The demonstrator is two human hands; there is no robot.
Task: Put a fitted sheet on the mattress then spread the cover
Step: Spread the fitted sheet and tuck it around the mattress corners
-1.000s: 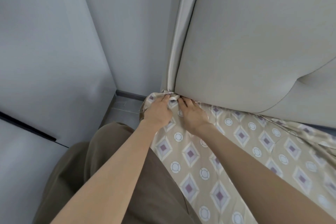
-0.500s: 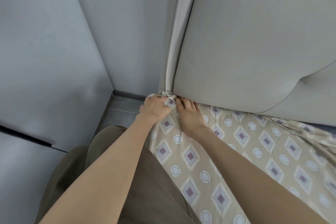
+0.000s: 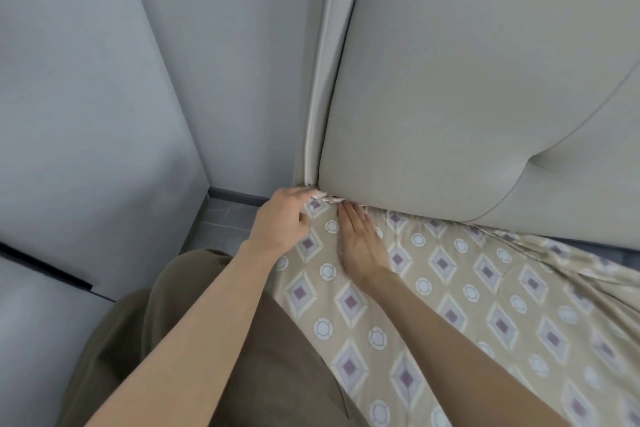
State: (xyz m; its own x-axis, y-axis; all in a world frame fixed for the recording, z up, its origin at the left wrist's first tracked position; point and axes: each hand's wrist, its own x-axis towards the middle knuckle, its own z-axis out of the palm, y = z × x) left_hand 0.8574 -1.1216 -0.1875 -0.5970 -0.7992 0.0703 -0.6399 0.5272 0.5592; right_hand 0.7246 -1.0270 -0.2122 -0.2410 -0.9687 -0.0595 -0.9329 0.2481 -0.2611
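A beige fitted sheet [image 3: 450,305] with purple diamonds and white circles covers the mattress from the headboard down to the lower right. Its corner is bunched against the base of the padded beige headboard [image 3: 467,80]. My left hand [image 3: 284,222] grips the sheet's edge at that corner, fingers curled over the side of the mattress. My right hand [image 3: 360,239] lies flat on the sheet beside it, straight fingers pointing into the gap under the headboard. The mattress itself is hidden under the sheet.
A grey wall [image 3: 225,62] and a grey cabinet side [image 3: 86,114] close in a narrow strip of tiled floor [image 3: 225,218] left of the bed. My brown trouser leg [image 3: 207,357] is against the bed's edge. Wrinkled sheet lies at the right [image 3: 571,260].
Both hands have stayed at the corner. My right hand has flattened and slid its fingers toward the headboard gap; my left hand has shifted slightly out over the mattress edge.
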